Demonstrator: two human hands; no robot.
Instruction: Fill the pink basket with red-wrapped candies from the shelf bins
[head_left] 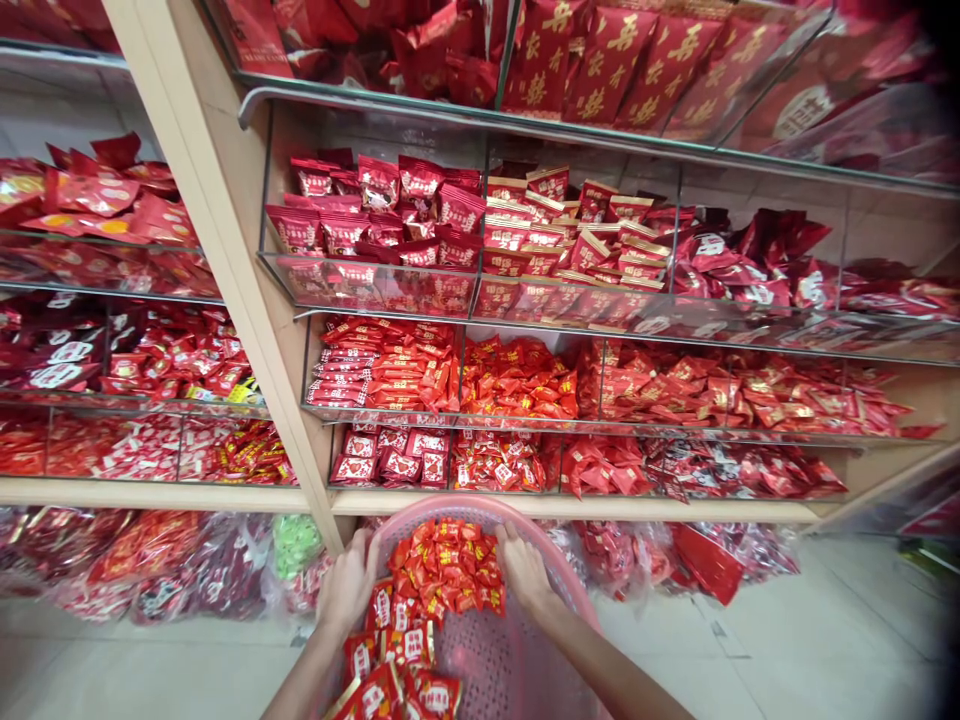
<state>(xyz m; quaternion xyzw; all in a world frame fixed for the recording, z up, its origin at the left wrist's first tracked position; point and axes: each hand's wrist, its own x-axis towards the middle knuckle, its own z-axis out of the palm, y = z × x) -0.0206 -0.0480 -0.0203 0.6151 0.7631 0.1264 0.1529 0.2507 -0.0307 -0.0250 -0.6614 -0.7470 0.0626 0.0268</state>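
A pink plastic basket (551,545) with a perforated bottom stands below me, in front of the shelves. My left hand (349,580) is at its left rim, fingers curled over the edge. Inside, at the far end, lies a heap of small orange-red wrapped candies (448,565). Larger red packets with white labels (409,645) lie nearer to me on the left side. My right hand (525,570) reaches into the basket at the heap's right edge, its fingers bent. What those fingertips grip, if anything, is hidden.
Wooden shelves (600,508) with clear dividers hold red candy packets (517,375) in rows. A wooden upright (225,270) parts two shelf units. Plastic bags of sweets (232,560) lie on the tiled floor (675,650) under the bottom shelf.
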